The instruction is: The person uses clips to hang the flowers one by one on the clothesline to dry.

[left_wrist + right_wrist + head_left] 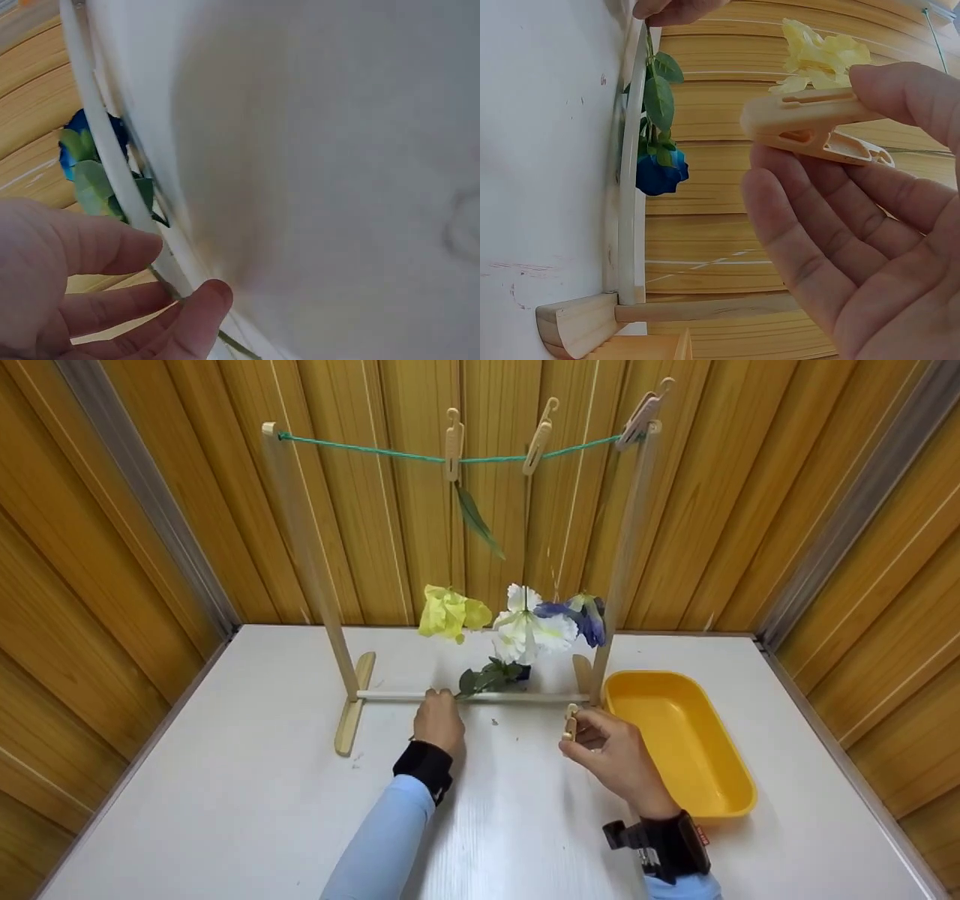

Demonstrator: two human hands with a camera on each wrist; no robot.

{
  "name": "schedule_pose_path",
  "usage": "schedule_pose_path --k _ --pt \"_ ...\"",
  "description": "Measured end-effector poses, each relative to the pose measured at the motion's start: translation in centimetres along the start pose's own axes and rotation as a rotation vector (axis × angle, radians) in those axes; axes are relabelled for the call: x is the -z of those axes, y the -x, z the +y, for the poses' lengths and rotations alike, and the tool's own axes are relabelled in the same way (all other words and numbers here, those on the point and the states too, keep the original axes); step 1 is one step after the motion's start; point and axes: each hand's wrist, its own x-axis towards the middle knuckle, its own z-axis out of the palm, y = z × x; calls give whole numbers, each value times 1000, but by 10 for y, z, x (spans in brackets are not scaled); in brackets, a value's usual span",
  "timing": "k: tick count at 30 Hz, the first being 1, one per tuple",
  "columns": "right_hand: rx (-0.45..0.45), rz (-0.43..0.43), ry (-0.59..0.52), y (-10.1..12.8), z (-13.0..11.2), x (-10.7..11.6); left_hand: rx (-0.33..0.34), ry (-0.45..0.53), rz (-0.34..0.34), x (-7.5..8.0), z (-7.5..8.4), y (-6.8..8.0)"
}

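My left hand is low at the stand's bottom rail and pinches the stem of a blue rose. The rose's green leaves lie behind that rail, and its bloom is mostly hidden in the head view. Between thumb and fingers, my right hand holds a beige clothespin above the table, right of the left hand. Overhead, a green cord carries several clothespins. A long green leaf and yellow, white and purple flowers hang below.
A yellow tray stands on the white table, just right of my right hand. The wooden stand has a left post, a right post and a low rail. Wood-panelled walls enclose the table.
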Motion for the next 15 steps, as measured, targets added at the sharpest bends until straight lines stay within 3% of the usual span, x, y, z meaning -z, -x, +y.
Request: schedule_pose_path --k 8,15 --pt "-31 0 3 0 -1 1 -19 -95 44 -3 -3 -2" --pt "-42 8 -9 0 -2 3 -102 -177 115 3 1 2"
